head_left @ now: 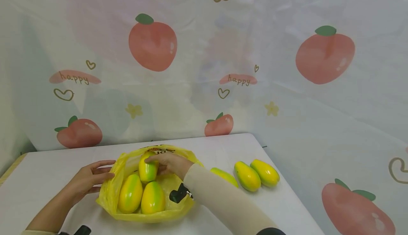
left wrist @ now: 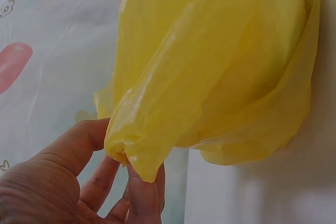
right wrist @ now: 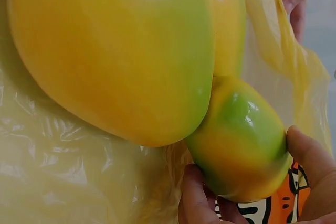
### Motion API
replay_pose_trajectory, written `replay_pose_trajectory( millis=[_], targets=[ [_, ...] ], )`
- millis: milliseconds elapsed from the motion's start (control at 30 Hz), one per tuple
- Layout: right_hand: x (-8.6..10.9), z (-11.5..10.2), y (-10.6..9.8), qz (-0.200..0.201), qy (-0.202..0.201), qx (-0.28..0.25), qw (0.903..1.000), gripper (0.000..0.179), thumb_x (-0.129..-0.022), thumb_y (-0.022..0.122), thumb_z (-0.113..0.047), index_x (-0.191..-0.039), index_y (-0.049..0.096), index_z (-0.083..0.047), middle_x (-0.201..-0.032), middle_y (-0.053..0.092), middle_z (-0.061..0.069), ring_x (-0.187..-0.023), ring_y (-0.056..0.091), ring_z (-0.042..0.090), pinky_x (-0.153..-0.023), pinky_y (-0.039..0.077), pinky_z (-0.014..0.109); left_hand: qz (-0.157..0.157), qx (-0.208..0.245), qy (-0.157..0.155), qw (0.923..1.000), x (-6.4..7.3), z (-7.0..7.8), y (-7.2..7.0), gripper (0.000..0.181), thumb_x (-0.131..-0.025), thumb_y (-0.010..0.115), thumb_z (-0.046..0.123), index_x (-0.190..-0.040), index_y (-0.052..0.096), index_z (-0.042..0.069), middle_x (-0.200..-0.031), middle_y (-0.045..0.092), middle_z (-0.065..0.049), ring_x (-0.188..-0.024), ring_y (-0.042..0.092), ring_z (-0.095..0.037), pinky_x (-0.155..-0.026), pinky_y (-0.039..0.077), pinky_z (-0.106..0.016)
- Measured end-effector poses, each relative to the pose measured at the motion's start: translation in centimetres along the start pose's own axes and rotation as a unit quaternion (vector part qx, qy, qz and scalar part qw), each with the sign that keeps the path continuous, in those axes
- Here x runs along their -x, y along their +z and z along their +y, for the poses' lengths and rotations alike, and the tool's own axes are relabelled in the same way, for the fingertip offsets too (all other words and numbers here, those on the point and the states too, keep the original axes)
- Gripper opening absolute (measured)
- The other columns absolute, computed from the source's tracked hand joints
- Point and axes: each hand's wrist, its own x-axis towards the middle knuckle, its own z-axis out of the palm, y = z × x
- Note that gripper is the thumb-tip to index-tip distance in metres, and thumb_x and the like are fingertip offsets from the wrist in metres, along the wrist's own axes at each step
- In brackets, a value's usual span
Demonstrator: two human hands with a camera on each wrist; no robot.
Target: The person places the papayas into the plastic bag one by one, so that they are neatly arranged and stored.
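A yellow plastic bag (head_left: 149, 217) lies on the table with its mouth open. Its left edge is pinched between the thumb and fingers of my left hand (head_left: 87, 181); in the left wrist view, the bag's gathered corner (left wrist: 139, 150) sits between them. Inside the bag, my right hand (head_left: 173, 164) holds a yellow-green papaya (head_left: 148, 173) by its sides, thumb opposite the fingers. That papaya (right wrist: 239, 140) touches another in the right wrist view. Two more papayas, one on the left (head_left: 130, 194) and one nearer the middle (head_left: 153, 198), lie at the front of the bag.
Three papayas lie on the white table (head_left: 223, 153) right of the bag: one partly behind my right sleeve (head_left: 224, 175), one in the middle (head_left: 247, 176) and one at the far right (head_left: 265, 173). A fruit-printed cloth (head_left: 191, 51) hangs behind the table.
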Motion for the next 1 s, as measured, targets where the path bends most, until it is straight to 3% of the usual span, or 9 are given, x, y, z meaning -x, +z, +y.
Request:
replay_pose_trajectory(
  millis=[200,433,800,1000],
  targets=[
    [0.0,0.3,0.4,0.037,-0.016,0.023,0.9989,0.065,-0.073,0.087,-0.025,-0.123,0.057,0.003,-0.11,0.067,0.017,-0.095,0.069,0.032,-0.088,0.057,0.042,0.0,-0.002,-0.004,1.0,0.1,0.1,0.1,0.077,-0.089,0.072,0.038,-0.15,0.036,0.006,-0.147,0.046,-0.025,-0.104,0.066,-0.016,-0.083,0.059,-0.038],
    [0.9,0.4,0.8,0.062,-0.027,0.031,0.9972,0.058,-0.075,0.086,-0.021,-0.121,0.058,0.002,-0.108,0.068,0.013,-0.096,0.069,0.031,-0.09,0.056,0.042,0.003,-0.002,-0.01,0.9999,0.1,0.1,0.2,0.08,-0.087,0.074,0.039,-0.15,0.036,0.006,-0.147,0.045,-0.026,-0.103,0.066,-0.016,-0.083,0.059,-0.039],
    [0.6,0.7,0.4,0.046,-0.035,0.029,0.9979,0.048,-0.077,0.084,-0.022,-0.114,0.064,0.001,-0.104,0.072,0.014,-0.096,0.07,0.031,-0.091,0.056,0.043,0.005,-0.002,-0.011,0.9999,-0.1,0.3,0.0,0.077,-0.089,0.072,0.037,-0.15,0.036,0.006,-0.145,0.048,-0.025,-0.101,0.066,-0.014,-0.082,0.059,-0.038],
    [2.0,0.1,-0.7,0.02,-0.026,0.042,0.9986,0.062,-0.079,0.083,-0.024,-0.127,0.057,0.003,-0.12,0.065,0.02,-0.111,0.063,0.034,-0.098,0.052,0.045,0.006,-0.003,-0.012,0.9999,0.0,0.3,0.1,0.077,-0.089,0.072,0.038,-0.15,0.036,0.006,-0.146,0.047,-0.025,-0.101,0.066,-0.014,-0.082,0.059,-0.038]
  ],
)
